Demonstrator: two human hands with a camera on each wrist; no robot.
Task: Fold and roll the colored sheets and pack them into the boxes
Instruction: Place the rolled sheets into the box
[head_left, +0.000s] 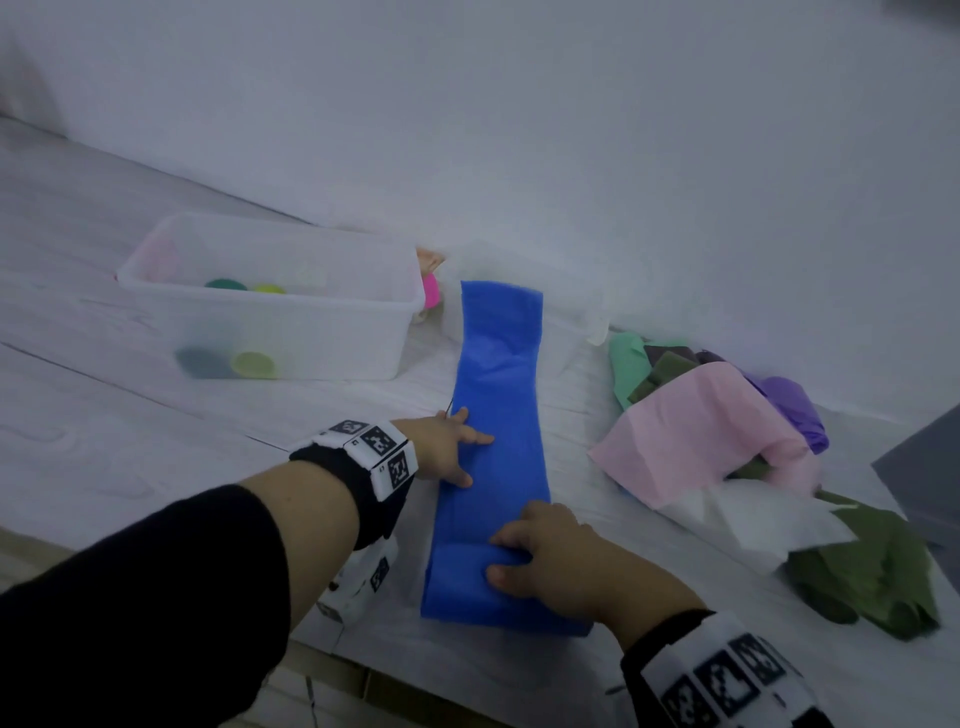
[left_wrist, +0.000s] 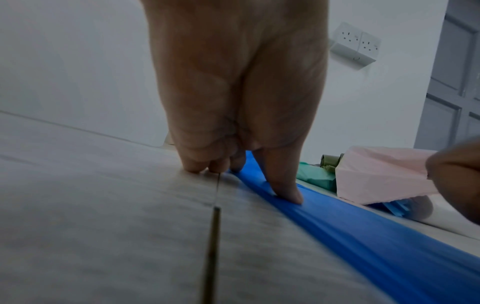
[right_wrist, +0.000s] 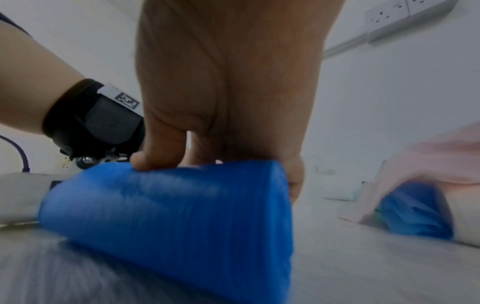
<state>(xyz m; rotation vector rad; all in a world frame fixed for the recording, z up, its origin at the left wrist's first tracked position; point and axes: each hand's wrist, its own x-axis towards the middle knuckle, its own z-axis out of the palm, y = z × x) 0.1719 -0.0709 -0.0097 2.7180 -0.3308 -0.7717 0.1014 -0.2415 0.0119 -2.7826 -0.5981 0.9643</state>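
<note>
An indoor room: pale wood-look floor (head_left: 104, 322), white wall, wall sockets (left_wrist: 359, 44), grey panelled door (left_wrist: 451, 82)

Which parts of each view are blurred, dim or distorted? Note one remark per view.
Head view: dim, bluish light; the pink sheet and pile at right smear, while the blue sheet stays fairly sharp. Left wrist view: wide-angle stretch, floor foreground streaked, left hand looming large. Right wrist view: right hand dark and underlit, the blue roll blurred by motion.
</note>
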